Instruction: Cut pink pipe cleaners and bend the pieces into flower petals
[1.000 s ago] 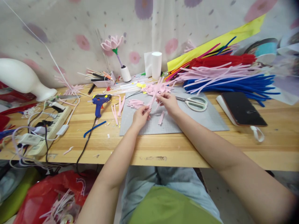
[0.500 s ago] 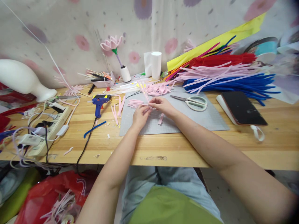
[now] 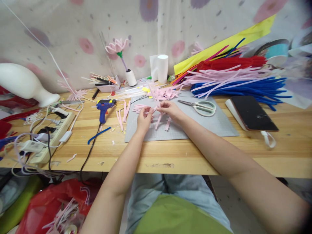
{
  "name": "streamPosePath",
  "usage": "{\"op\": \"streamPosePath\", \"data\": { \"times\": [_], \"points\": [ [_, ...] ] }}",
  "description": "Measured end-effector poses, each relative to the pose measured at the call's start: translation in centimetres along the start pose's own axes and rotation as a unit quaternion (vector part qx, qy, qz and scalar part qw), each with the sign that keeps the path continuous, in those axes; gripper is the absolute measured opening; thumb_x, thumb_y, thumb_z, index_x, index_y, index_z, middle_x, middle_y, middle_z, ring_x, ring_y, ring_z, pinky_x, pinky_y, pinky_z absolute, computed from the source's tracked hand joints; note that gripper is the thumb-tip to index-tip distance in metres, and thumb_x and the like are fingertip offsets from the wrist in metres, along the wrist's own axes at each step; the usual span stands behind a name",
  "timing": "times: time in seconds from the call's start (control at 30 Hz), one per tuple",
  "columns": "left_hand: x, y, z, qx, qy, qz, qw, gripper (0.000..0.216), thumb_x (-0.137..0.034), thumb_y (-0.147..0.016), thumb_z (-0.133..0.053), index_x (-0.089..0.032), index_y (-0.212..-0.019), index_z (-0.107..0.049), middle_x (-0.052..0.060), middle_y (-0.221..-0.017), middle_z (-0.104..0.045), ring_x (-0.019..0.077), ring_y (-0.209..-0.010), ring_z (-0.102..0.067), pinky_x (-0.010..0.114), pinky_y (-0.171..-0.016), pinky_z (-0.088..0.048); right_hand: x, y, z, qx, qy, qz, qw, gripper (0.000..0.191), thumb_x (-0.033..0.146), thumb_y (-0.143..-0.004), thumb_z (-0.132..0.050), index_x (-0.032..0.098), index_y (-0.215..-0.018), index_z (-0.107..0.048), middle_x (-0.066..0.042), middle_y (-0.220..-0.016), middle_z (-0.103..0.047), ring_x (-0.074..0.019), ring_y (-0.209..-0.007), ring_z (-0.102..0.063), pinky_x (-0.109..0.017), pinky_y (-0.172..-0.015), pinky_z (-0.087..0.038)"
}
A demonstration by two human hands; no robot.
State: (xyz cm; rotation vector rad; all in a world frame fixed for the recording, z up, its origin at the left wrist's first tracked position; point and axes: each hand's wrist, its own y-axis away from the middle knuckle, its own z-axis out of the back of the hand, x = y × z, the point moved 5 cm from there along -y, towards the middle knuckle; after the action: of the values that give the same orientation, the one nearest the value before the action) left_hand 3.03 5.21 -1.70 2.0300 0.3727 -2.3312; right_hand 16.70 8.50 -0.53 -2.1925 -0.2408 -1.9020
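Observation:
Over a grey cutting mat (image 3: pixel 209 125), my left hand (image 3: pixel 144 119) and my right hand (image 3: pixel 170 110) meet, both pinched on a pink pipe cleaner (image 3: pixel 156 102) that sticks up and back between them. Loose pink pieces (image 3: pixel 167 124) lie on the mat under my hands. A heap of bent pink pipe cleaners (image 3: pixel 165 93) sits just behind my right hand, and a smaller pile (image 3: pixel 140 107) lies behind my left hand.
Scissors (image 3: pixel 203 107) lie on the mat to the right. A blue glue gun (image 3: pixel 104 107) and a power strip (image 3: pixel 48 133) are on the left. Bundles of blue, pink and red pipe cleaners (image 3: pixel 239 78) fill the back right beside a phone (image 3: pixel 253 113).
My right hand drew back from the pink heap toward my left hand. Both hands now hold one pink pipe cleaner, and my left hand has lifted slightly.

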Motion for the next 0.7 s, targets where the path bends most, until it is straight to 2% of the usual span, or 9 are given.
{"op": "streamPosePath", "data": {
  "times": [0.1, 0.17, 0.23, 0.33, 0.43, 0.5, 0.57, 0.7],
  "points": [
    [-0.1, -0.1, -0.2, 0.011, 0.021, -0.009, 1.000, 0.025, -0.040, -0.072, -0.064, -0.018, -0.082, -0.059, -0.001, -0.075, -0.058, 0.0074, -0.055, -0.051, 0.019, -0.048, -0.042, -0.4, 0.1, -0.6, 0.021, -0.008, -0.018, 1.000, 0.037, 0.038, -0.047, -0.077, 0.017, -0.062, -0.051, 0.007, -0.053, -0.050, -0.0058, -0.049, -0.040, -0.021, -0.049, -0.030],
    [-0.1, -0.2, -0.2, 0.013, 0.028, -0.015, 0.999, 0.023, -0.039, -0.072, -0.063, -0.017, -0.075, -0.057, -0.003, -0.064, -0.055, 0.0065, -0.050, -0.047, 0.019, -0.049, -0.042, -0.6, -0.1, -0.4, 0.010, -0.021, -0.015, 1.000, 0.036, 0.038, -0.049, -0.077, 0.017, -0.062, -0.050, 0.007, -0.053, -0.049, -0.0050, -0.048, -0.039, -0.020, -0.048, -0.029],
    [0.2, -0.3, -0.1, 0.004, 0.043, -0.006, 0.999, 0.025, -0.040, -0.072, -0.063, -0.017, -0.071, -0.055, -0.004, -0.056, -0.051, 0.0060, -0.048, -0.045, 0.018, -0.049, -0.041, -0.7, -0.5, 0.3, -0.025, -0.053, -0.007, 0.998, 0.037, 0.038, -0.050, -0.077, 0.017, -0.061, -0.047, 0.007, -0.054, -0.050, -0.0045, -0.048, -0.039, -0.019, -0.048, -0.029],
    [0.8, -0.4, 0.0, -0.009, 0.062, 0.029, 0.998, 0.027, -0.041, -0.070, -0.065, -0.016, -0.068, -0.053, -0.004, -0.058, -0.052, 0.0062, -0.048, -0.046, 0.018, -0.046, -0.040, -0.7, -1.0, 1.9, -0.100, -0.101, -0.011, 0.990, 0.042, 0.037, -0.049, -0.078, 0.018, -0.060, -0.041, 0.007, -0.057, -0.051, -0.0041, -0.049, -0.041, -0.018, -0.047, -0.030],
    [1.2, -0.3, -0.3, 0.013, 0.057, 0.067, 0.996, 0.026, -0.038, -0.070, -0.066, -0.016, -0.064, -0.052, -0.006, -0.052, -0.049, 0.0055, -0.041, -0.042, 0.020, -0.043, -0.039, -0.4, -1.1, 3.0, -0.142, -0.105, -0.013, 0.984, 0.045, 0.038, -0.048, -0.079, 0.018, -0.059, -0.040, 0.006, -0.058, -0.054, -0.0039, -0.049, -0.042, -0.017, -0.047, -0.031],
    [1.2, -0.1, -0.5, 0.043, 0.053, 0.073, 0.995, 0.028, -0.037, -0.067, -0.068, -0.016, -0.062, -0.051, -0.007, -0.047, -0.046, 0.0054, -0.039, -0.040, 0.020, -0.044, -0.039, 0.1, -1.1, 3.3, -0.138, -0.085, -0.003, 0.987, 0.044, 0.040, -0.049, -0.078, 0.018, -0.059, -0.041, 0.005, -0.060, -0.055, -0.0044, -0.052, -0.045, -0.018, -0.050, -0.034],
    [0.9, 0.0, -0.7, 0.077, 0.066, 0.073, 0.992, 0.030, -0.039, -0.062, -0.072, -0.016, -0.061, -0.053, -0.006, -0.049, -0.049, 0.0060, -0.044, -0.045, 0.020, -0.048, -0.041, 0.5, -0.9, 3.1, -0.119, -0.059, 0.006, 0.991, 0.044, 0.041, -0.049, -0.078, 0.018, -0.059, -0.043, 0.005, -0.060, -0.055, -0.0056, -0.055, -0.048, -0.019, -0.053, -0.037],
    [0.3, 0.1, -1.1, 0.135, 0.133, 0.100, 0.977, 0.037, -0.046, -0.057, -0.074, -0.014, -0.070, -0.061, 0.000, -0.069, -0.062, 0.0100, -0.064, -0.058, 0.024, -0.062, -0.048, 0.9, -0.5, 1.8, -0.045, -0.015, 0.012, 0.999, 0.044, 0.042, -0.048, -0.078, 0.018, -0.060, -0.044, 0.006, -0.056, -0.052, -0.0068, -0.054, -0.047, -0.021, -0.054, -0.038]
  ]
}}
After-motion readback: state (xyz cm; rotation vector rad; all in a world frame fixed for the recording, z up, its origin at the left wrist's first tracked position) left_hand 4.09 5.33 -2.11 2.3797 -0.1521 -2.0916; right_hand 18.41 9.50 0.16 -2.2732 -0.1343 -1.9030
